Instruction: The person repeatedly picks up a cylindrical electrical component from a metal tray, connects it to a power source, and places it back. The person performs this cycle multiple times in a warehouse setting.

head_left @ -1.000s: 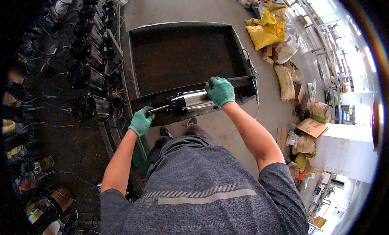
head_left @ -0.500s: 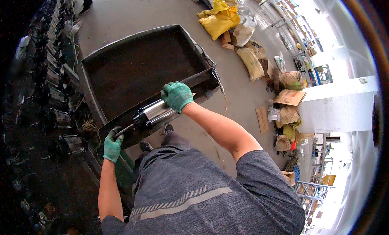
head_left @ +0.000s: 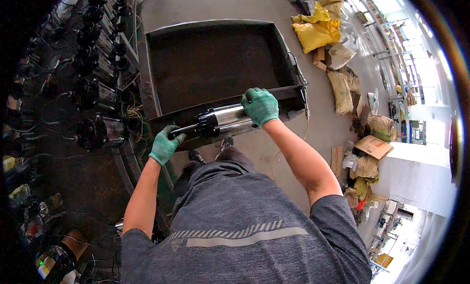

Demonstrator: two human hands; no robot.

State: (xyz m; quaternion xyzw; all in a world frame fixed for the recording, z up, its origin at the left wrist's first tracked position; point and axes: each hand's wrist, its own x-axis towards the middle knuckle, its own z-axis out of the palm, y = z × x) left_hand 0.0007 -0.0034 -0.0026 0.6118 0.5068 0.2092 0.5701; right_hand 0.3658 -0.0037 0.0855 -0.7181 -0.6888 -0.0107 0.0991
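Since half a second ago the view has swung back, so the dark metal tray [head_left: 215, 58] sits squarer and higher. The right hand [head_left: 260, 105] clasps the steel pump cylinder [head_left: 226, 120], which lies across the tray's near rim. The left hand [head_left: 164, 145] grips its black end. Bare concrete floor [head_left: 274, 156] lies open rightward; pump rows [head_left: 98, 93] crowd the left.
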